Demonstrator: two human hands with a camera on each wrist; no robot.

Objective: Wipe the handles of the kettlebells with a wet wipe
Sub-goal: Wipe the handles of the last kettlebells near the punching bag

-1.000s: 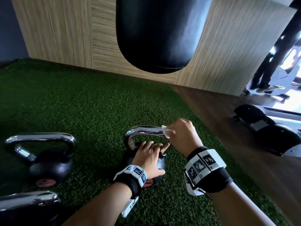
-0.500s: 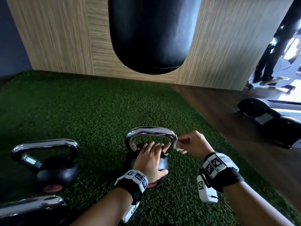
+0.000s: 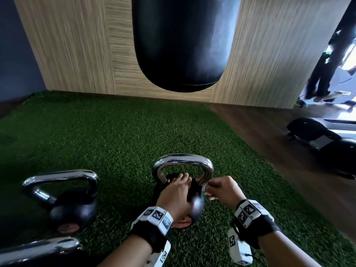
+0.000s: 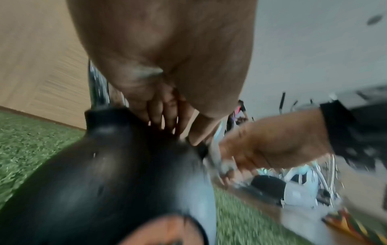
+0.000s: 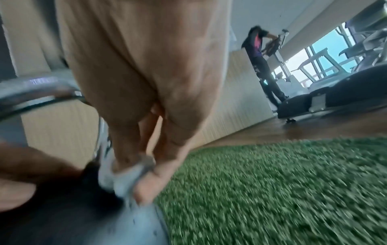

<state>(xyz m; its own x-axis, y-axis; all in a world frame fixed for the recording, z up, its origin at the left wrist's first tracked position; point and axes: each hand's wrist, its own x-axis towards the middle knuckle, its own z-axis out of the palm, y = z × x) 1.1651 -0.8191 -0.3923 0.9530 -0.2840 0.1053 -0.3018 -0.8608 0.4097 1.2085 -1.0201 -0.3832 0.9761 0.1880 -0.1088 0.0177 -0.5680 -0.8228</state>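
Across the green artificial-turf floor (image 3: pixel 115 135), under a hanging black punching bag (image 3: pixel 181 45), a black round kettlebell with a chrome loop handle (image 3: pixel 183 160) is sitting at 6 o'clock, heavy and rigid, probably slick. At 8 o'clock a second chrome-handled kettlebell (image 3: pixel 63 191) is waiting. The left hand (image 3: pixel 176 197) is pressing its straight fingers on the ball. The right hand (image 3: pixel 224 190) is pinching a soft, limp white wet wipe (image 5: pixel 117 174) against the handle's right leg.

The person has bare forearms, with no sleeves. Each wrist carries a black band (image 3: pixel 152 235) with white blocks (image 3: pixel 248 211) (printed with black square markers). A small white device (image 3: pixel 239 251) hangs under the right wrist.
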